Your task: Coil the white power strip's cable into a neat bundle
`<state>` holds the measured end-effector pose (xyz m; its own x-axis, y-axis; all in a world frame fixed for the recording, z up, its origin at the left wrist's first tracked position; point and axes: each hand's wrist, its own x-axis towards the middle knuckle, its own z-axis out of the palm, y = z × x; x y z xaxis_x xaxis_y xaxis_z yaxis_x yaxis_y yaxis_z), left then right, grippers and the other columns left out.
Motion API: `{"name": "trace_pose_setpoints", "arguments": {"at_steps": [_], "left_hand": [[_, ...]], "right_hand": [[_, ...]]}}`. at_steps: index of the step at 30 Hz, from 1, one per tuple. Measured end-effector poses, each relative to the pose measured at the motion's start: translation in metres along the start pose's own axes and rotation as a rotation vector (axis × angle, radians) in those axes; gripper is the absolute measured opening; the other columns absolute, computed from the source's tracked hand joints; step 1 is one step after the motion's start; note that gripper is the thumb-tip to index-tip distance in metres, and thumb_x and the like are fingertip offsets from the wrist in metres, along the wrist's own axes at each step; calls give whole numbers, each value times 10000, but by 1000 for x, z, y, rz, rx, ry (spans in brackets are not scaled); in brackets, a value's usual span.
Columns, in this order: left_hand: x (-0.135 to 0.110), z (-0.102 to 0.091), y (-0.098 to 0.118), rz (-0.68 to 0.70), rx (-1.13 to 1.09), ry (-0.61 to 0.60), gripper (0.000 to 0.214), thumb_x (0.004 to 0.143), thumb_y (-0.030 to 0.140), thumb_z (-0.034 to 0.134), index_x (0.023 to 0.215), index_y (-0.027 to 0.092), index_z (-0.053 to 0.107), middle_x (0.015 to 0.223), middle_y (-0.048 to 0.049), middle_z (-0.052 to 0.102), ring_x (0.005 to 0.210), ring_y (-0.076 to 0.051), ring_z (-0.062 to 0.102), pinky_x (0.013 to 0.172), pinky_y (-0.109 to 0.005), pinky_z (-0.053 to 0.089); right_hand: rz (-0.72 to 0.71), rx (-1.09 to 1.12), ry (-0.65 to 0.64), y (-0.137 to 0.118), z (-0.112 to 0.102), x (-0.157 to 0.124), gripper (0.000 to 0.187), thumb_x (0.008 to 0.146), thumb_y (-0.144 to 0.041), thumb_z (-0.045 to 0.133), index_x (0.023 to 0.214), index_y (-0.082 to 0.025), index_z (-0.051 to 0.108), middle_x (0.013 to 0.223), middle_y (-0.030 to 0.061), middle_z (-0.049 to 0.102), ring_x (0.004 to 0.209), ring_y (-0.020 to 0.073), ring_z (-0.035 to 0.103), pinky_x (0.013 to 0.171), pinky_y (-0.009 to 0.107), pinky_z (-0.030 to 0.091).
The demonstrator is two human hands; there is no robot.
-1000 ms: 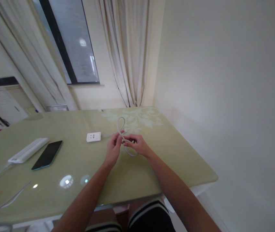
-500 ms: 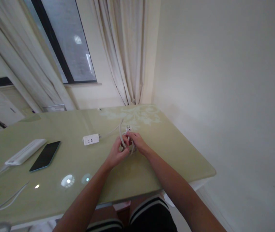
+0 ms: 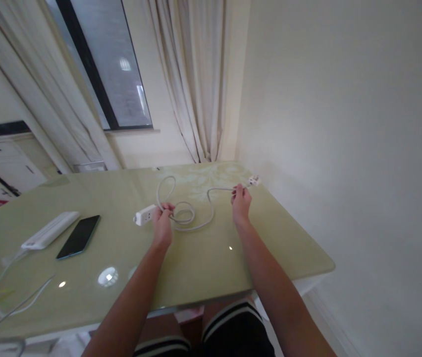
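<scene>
A white power cord [image 3: 211, 208] runs in loops and a long bend between my two hands. My left hand [image 3: 163, 223] is closed on the cord's coiled part, right beside a small white power strip [image 3: 145, 215] with sockets on its face. Out to the right, my right hand [image 3: 241, 202] pinches the cord close to its end. The plug [image 3: 254, 180] sticks out past those fingers, near the table's right edge. One loop of cord rises above my left hand, and its link to the strip is partly hidden by that hand.
On the left of the green-topped table [image 3: 203, 267] lie a dark phone [image 3: 79, 237] and a long white power strip [image 3: 50, 230]. Thin white cables [image 3: 21, 305] rest at the front left. A wall [image 3: 337, 124] borders the right side; curtains [image 3: 192, 74] hang behind.
My hands have moved apart, the right one going right with the plug end and the left one going left. The bundled cord has spread out, and the small strip has turned.
</scene>
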<state>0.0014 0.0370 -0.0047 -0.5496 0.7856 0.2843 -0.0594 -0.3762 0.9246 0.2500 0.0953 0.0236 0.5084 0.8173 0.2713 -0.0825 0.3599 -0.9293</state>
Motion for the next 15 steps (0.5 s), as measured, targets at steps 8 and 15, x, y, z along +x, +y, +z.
{"name": "trace_pose_setpoints", "arguments": {"at_steps": [8,15], "left_hand": [[29,-23,-9,-7,70,82,308,648,261,685,947,199,646,892,-18,655,842,-174,619,796,-299,493],[27,-32,-15,197,662,-219,422,802,453,717,1132,190,723,1193,-139,719,1156,-312,652,991,-481,528]], "right_hand": [[-302,-46,534,-7,-37,34,320,1000,-510,460,1017,-202,548,990,76,634,850,168,618,777,316,520],[-695,-428,-6,-11,-23,3,286,1036,-382,419,1023,-206,644,972,89,667,954,218,605,904,358,471]]}}
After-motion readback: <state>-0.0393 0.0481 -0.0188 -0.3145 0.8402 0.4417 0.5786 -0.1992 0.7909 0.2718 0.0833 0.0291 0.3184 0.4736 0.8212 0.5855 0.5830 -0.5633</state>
